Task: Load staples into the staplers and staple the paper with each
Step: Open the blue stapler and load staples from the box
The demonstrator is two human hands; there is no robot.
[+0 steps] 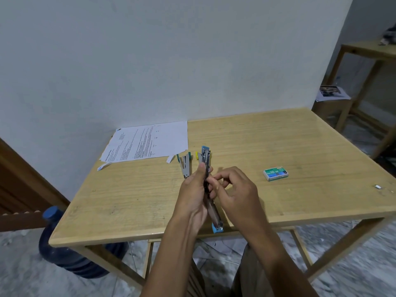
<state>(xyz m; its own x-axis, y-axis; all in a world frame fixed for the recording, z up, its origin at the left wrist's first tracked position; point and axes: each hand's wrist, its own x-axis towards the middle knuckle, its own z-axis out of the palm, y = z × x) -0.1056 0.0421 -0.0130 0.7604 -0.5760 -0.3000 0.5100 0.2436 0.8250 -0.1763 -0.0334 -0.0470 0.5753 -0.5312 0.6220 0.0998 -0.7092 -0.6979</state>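
while unfolded, stapler (206, 160) in left grip (192, 194)

- The one camera sat on my head, looking forward and down across the bench (128, 200) toward the wall (107, 61).
- It rode close to my work: my left hand (192, 194) and right hand (237, 191) sat low in the middle, forearms running in from the bottom edge.
- Its wide angle bowed the bench edges and took in the floor (19, 264) on either side.
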